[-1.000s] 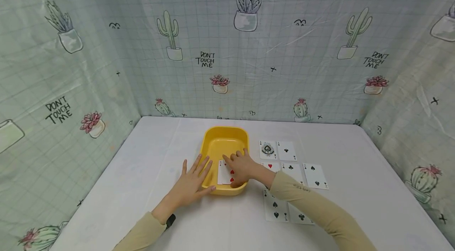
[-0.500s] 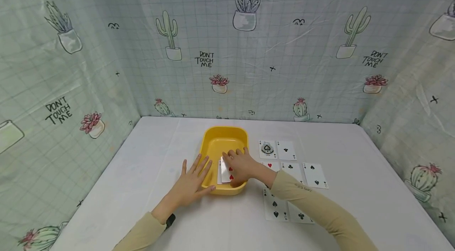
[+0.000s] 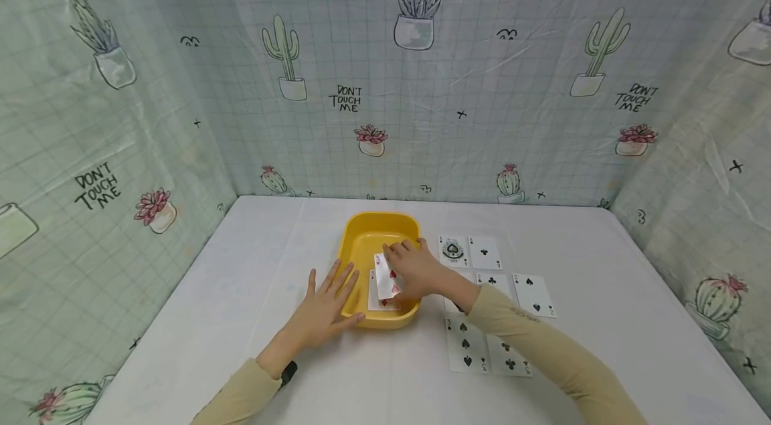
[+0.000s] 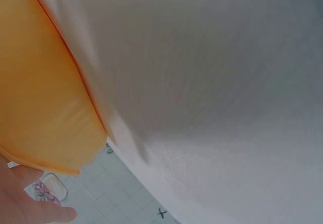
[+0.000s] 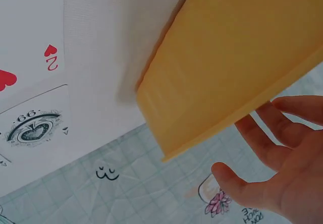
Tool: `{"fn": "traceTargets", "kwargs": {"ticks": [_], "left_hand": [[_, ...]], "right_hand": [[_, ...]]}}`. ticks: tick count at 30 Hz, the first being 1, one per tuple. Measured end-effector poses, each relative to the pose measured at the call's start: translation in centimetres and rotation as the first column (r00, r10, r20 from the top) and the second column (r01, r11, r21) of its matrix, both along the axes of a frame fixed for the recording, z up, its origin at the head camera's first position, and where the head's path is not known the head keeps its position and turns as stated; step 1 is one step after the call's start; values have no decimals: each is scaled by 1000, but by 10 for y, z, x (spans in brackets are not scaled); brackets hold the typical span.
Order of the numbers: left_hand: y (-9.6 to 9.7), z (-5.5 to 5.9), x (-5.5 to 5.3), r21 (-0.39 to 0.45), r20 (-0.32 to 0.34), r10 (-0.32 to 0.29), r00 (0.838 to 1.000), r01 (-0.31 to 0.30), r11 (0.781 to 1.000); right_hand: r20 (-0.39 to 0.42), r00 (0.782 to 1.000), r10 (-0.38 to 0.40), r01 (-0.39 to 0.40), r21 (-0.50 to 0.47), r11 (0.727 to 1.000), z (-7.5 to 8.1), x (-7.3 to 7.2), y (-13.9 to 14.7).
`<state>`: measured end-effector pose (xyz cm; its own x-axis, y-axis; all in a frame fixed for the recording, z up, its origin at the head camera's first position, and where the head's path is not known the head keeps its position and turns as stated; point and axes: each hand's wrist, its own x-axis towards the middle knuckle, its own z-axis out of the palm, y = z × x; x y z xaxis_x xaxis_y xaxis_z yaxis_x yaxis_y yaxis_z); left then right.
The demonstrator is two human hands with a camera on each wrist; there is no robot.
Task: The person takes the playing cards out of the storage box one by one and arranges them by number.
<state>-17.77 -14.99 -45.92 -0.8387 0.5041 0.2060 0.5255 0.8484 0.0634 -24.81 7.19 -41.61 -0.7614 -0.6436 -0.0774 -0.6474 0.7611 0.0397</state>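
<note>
A yellow plastic tray (image 3: 361,247) stands on the white table. My right hand (image 3: 415,271) is over its right side and pinches a playing card with red hearts (image 3: 385,281), raised and tilted. Under it, another playing card (image 3: 373,298) lies in the tray, largely covered. My left hand (image 3: 325,311) rests with spread fingers across the tray's left rim and holds no card. In the right wrist view, the fingers (image 5: 262,148) reach over the tray's rim, and the tray wall hides the pinched card.
Right of the tray lie face-up cards in rows: ace of spades (image 3: 454,252) and ace of clubs (image 3: 484,253); two of hearts (image 5: 30,47), two of clubs (image 3: 495,284) and two of spades (image 3: 535,296); three of spades (image 3: 466,345) and three of clubs (image 3: 509,358). My right forearm crosses above some.
My right hand has pinched the hearts card, slid it right and lifted it off the card below. The left hand has stayed at the tray's left rim.
</note>
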Motion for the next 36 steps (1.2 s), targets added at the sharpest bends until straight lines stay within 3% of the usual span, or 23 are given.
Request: {"fn": "traceTargets", "kwargs": {"ticks": [10, 23, 36], "left_hand": [[0, -1, -1, 9, -11, -7, 1000, 7, 1000], [-1, -6, -3, 18, -19, -3, 1000, 4, 1000], [-1, -5, -3, 11, 0, -3, 1000, 3, 1000]], "right_hand": [[-9, 1000, -13, 12, -71, 997, 16, 8, 12], [-112, 994, -7, -14, -184, 983, 33, 20, 38], [-193, 981, -25, -11, -182, 983, 26, 36, 78]]}}
